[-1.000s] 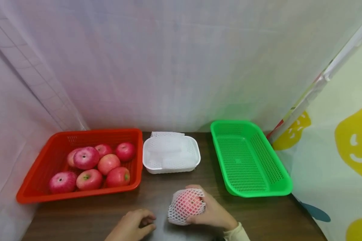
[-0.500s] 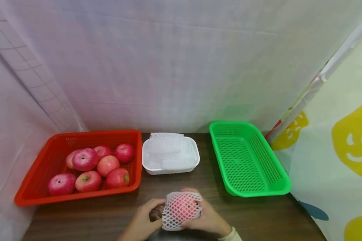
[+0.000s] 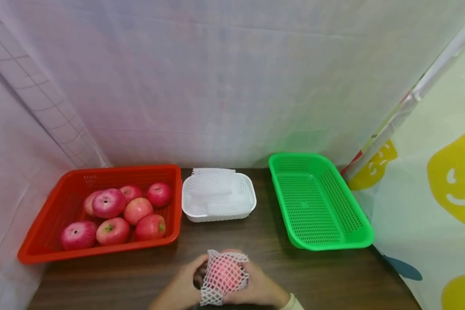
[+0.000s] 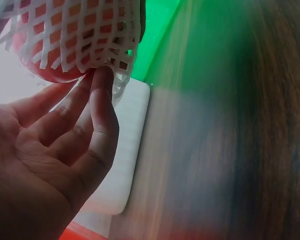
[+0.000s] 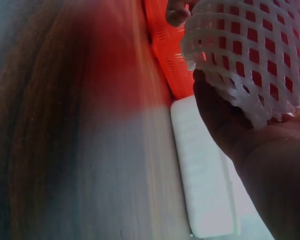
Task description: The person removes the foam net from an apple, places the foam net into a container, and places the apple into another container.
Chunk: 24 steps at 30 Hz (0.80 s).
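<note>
Low in the middle of the head view, a red apple [image 3: 227, 272] sits inside a white foam fruit net [image 3: 212, 296]. My right hand [image 3: 262, 288] grips the netted apple from the right, fingers behind and thumb in front. From the left, my left hand [image 3: 182, 285] holds the net's edge. The left wrist view shows the bent fingers of the left hand [image 4: 65, 145] with their tips at the net's rim, where bare apple [image 4: 50, 75] shows below the mesh. In the right wrist view, the net [image 5: 255, 55] covers the apple above my right hand [image 5: 275, 160].
A red basket [image 3: 100, 254] with several apples stands at the left. At the back middle, a white basket [image 3: 218, 218] holds more foam nets [image 3: 213, 183]. A green basket [image 3: 306, 206] with nothing in it stands right. Cloth walls [image 3: 224, 86] enclose the table [image 3: 139, 271].
My left hand has come in from the left and taken the net's edge. The right hand has shifted left and lower with the apple. The baskets have stayed in place.
</note>
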{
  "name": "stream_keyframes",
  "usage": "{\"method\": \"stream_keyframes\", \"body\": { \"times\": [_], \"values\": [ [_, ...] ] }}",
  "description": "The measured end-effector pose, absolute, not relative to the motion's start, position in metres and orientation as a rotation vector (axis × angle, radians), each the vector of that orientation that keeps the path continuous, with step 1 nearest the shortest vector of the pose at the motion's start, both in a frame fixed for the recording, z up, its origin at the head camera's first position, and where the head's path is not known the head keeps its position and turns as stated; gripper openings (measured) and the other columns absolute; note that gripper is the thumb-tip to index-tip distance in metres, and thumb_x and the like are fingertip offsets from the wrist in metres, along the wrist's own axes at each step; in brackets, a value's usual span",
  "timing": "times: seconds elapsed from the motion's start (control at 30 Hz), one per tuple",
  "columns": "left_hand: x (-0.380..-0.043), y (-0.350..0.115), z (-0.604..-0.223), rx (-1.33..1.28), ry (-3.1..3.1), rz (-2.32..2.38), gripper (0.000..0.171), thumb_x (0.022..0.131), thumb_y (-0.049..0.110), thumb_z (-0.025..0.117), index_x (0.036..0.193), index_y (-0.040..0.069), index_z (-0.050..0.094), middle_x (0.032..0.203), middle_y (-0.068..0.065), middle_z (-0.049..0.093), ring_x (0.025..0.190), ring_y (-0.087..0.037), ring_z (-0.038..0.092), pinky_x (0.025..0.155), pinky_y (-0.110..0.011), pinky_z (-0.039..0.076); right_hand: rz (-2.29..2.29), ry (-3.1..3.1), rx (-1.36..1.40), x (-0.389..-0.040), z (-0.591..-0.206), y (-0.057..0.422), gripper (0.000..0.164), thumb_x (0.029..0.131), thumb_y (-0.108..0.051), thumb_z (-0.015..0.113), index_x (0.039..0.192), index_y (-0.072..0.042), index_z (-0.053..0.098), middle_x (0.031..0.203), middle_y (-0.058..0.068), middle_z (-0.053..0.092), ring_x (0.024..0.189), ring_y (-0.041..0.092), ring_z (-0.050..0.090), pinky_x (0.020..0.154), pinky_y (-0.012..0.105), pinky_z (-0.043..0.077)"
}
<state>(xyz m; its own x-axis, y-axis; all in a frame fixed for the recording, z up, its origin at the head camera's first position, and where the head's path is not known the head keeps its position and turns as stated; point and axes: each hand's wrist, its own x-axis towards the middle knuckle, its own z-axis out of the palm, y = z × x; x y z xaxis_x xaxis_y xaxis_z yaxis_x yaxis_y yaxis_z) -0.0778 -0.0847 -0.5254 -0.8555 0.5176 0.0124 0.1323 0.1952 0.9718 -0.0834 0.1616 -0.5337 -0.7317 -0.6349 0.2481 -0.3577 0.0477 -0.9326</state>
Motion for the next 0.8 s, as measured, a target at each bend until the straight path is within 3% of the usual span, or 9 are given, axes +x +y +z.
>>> {"method": "stream_keyframes", "body": {
  "times": [0.27,0.53,0.8],
  "values": [
    [-0.076,-0.087,-0.525,0.603,2.245,1.625,0.068,0.071,0.019,0.089,0.128,0.005,0.055,0.098,0.001,0.062,0.084,-0.012,0.062,0.076,-0.028,0.053,-1.728,1.966,-0.894,-0.079,-0.529,0.160,0.081,0.078,-0.014,0.087,0.146,-0.016,0.043,0.136,0.004,0.058,0.122,0.024,0.057,0.106,0.036,0.043],
    [-0.074,-0.092,-0.533,0.707,2.340,1.743,0.062,0.070,0.013,0.089,0.122,0.001,0.057,0.099,0.001,0.063,0.082,-0.007,0.062,0.073,-0.028,0.054,-1.727,2.084,-1.117,-0.091,-0.527,0.168,0.069,0.083,-0.010,0.083,0.142,-0.008,0.049,0.134,0.007,0.059,0.118,0.023,0.059,0.100,0.038,0.047],
    [-0.074,-0.100,-0.538,0.621,2.307,1.849,0.060,0.070,0.002,0.084,0.123,0.001,0.057,0.104,-0.006,0.063,0.090,-0.010,0.061,0.077,-0.028,0.054,-1.804,2.360,-1.318,-0.094,-0.517,0.169,0.031,0.080,0.009,0.076,0.106,-0.006,0.068,0.100,0.008,0.068,0.093,0.017,0.065,0.080,0.036,0.056]
  ]
}}
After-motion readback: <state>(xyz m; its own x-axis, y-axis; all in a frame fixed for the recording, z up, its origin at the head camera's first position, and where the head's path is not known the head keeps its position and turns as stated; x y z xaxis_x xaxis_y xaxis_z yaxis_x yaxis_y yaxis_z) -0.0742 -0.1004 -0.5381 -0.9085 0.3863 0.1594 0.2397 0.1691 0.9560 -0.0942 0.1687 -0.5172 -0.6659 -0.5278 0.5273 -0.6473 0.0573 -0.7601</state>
